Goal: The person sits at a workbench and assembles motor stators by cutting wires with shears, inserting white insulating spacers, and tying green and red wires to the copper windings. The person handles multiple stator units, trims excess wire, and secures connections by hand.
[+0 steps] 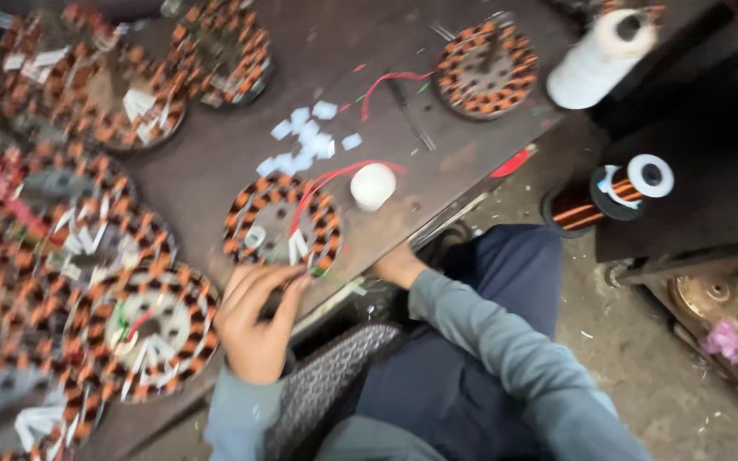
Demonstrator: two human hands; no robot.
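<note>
Item: round motor stator wound with copper-coloured coils around a grey metal core point(281, 224). It lies flat near the front edge of the dark brown worn desk point(215, 154), coils up, just ahead of the seated person, so that its windings and leads are within easy reach. A red insulated lead wire point(328, 179) arcs from its face toward a small white round object point(372, 186) just beside it on the right; white slips of insulation stand among the coils.

Left hand point(254, 320): its fingers point(288, 280) are loosely curled and partly spread, with the tips at the stator's near rim. Blur hides whether they pinch anything; it looks like a steadying touch rather than a grip.

Right hand point(399, 265): at the desk's front edge below the white object, mostly hidden by the edge. Whether it is open or closed cannot be told. The grey sleeve point(506, 350) runs back over the dark blue trousers.

Surroundings:
- A crowd of similar copper-wound stators point(143, 329) is laid flat at the left of the desk, apparently kept to one side as stock.
- One separate stator point(486, 68) lies at the far right.
- Small pale blue-white paper pieces point(305, 141) are scattered mid-desk, within reach for slotting.
- A large cone of white thread point(600, 55) and a black spool of copper wire point(612, 195) sit to the right, off the desk.
</note>
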